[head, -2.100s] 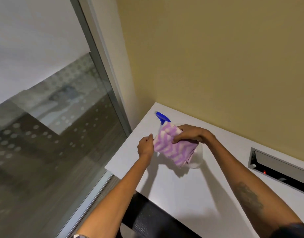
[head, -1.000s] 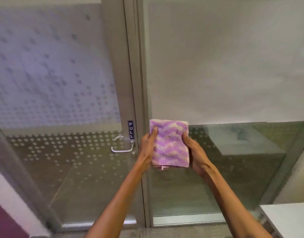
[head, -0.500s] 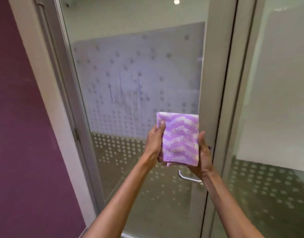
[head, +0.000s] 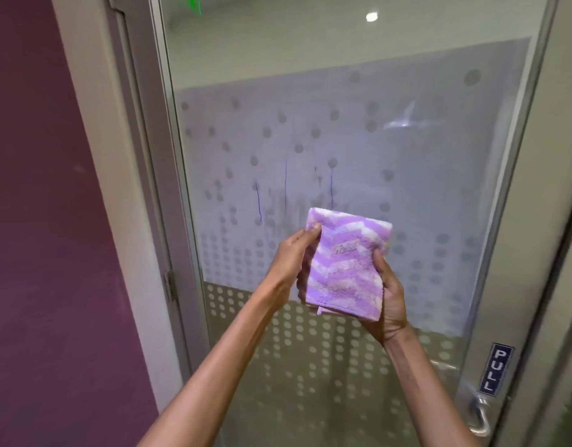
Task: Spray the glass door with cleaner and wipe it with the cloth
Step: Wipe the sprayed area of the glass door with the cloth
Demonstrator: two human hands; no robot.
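The glass door (head: pixel 359 140) fills the middle of the view, frosted with a dot pattern. Thin blue drips and wet streaks run down the pane just above the cloth. A folded purple and white zigzag cloth (head: pixel 346 266) is held upright in front of the glass. My left hand (head: pixel 294 256) pinches its upper left edge. My right hand (head: pixel 388 298) grips its right side and cups it from below. No spray bottle is in view.
A purple wall (head: pixel 46 221) and a pale door frame (head: pixel 117 175) stand at the left. A metal door handle (head: pixel 480 421) sits at the lower right under a blue PULL sign (head: pixel 496 369). A hinge (head: pixel 170 285) is on the frame's left.
I have turned from the white table and the spray bottle to the glass door. Both hands carried the folded cloth up in front of the streaked pane, which now looks closer.
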